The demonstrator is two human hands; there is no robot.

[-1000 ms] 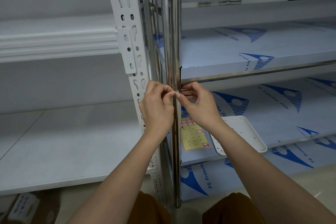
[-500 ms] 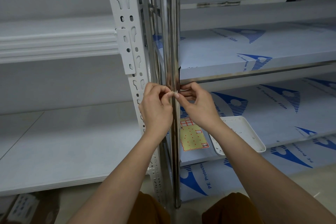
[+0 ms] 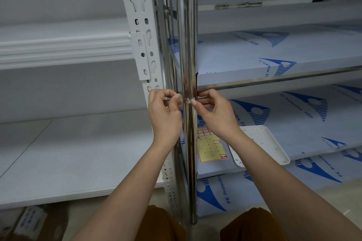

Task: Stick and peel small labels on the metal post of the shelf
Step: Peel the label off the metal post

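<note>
Both hands meet at the shiny metal post [image 3: 186, 45] just below the upper shelf's edge. The left hand [image 3: 164, 115] and the right hand [image 3: 213, 115] each pinch an end of a small label [image 3: 188, 100] lying across the post's front, grips narrow, thumb against forefinger. Lower down, a yellow label sheet [image 3: 210, 147] lies on the shelf [image 3: 313, 123] beside a white tray [image 3: 274, 146].

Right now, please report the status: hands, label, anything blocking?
Left hand and right hand both pinch small label at shiny metal post. Label sheet lies on shelf below. Nothing blocking.
</note>
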